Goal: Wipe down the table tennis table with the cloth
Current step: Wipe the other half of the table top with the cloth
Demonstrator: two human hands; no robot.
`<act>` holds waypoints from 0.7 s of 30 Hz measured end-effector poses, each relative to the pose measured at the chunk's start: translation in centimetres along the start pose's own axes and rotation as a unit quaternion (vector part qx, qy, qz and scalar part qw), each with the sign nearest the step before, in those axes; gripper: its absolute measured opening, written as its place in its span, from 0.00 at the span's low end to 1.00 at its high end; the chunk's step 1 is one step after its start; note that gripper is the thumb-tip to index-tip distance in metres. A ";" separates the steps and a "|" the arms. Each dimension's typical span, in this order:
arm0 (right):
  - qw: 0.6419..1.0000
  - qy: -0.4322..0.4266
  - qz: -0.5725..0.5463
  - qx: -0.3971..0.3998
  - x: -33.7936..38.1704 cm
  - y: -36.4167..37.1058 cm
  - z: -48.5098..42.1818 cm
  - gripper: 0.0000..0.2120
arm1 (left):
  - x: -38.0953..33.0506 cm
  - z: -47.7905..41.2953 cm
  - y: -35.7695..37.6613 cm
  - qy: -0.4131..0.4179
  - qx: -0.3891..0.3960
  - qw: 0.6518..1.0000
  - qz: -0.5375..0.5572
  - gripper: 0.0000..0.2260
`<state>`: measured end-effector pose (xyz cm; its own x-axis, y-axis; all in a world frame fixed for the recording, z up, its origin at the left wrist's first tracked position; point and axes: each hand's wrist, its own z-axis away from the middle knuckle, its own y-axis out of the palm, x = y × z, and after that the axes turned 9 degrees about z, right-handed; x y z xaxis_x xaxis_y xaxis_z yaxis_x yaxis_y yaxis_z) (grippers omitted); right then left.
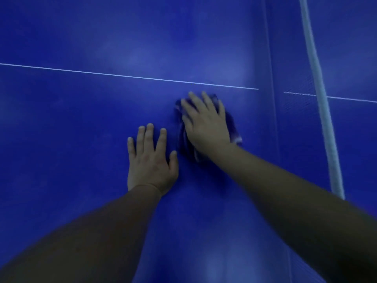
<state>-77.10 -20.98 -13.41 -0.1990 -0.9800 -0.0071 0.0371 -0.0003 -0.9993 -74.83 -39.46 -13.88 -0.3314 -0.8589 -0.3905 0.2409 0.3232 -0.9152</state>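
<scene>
Beneath right grip (pixel 206 124), bunched cloth (pixel 233 127)

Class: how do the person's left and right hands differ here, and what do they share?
The left hand lies flat on the bare table; the right hand presses on the cloth. The left hand looks sharp; the right hand is blurred. The right hand reaches farther than the left hand. Both lie palm-down, fingers straight.

The left hand (pixel 151 160) lies flat on the blue counter (pixel 71 129), fingers spread. Just beside it, the right hand (pixel 206 123) presses with straight fingers on a dark, blurred cloth (pixel 232 127). A thin white line (pixel 130 76) runs beyond both hands, and a net's white band (pixel 318 78) stands at the right.
</scene>
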 end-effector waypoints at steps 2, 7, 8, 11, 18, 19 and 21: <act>0.999 0.032 0.002 0.002 -2.4 0.1 2.8 0.25 | 0.1 0.1 0.0 0.000 -0.008 1.000 0.006 0.32; 0.968 0.243 -0.045 0.031 -6.3 -0.5 -5.6 0.25 | 0.1 0.0 0.2 0.003 0.001 1.000 -0.010 0.32; 0.970 0.236 -0.047 0.026 -5.5 -0.6 -6.6 0.25 | 0.1 0.0 0.2 0.001 0.006 1.000 -0.014 0.32; 0.993 0.110 -0.022 0.024 -3.0 -0.5 -3.7 0.24 | 0.1 0.0 0.0 0.002 0.008 1.000 -0.004 0.32; 0.987 0.157 0.000 0.023 -8.0 -0.1 1.9 0.24 | 0.1 0.1 0.0 0.008 -0.003 1.000 0.018 0.31; 0.980 0.197 -0.006 0.024 -8.8 -0.2 -0.2 0.24 | -0.1 0.1 0.0 0.010 -0.003 1.000 0.021 0.31; 0.967 0.250 -0.033 0.029 -9.0 -0.3 -3.2 0.25 | 0.0 0.0 -0.1 0.011 -0.007 1.000 0.019 0.31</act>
<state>-78.44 -11.53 -13.16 -0.6509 -0.7587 0.0258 0.0600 -0.0853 -0.9945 -74.87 -39.50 -13.83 -0.3418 -0.8370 -0.4273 0.2412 0.3613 -0.9007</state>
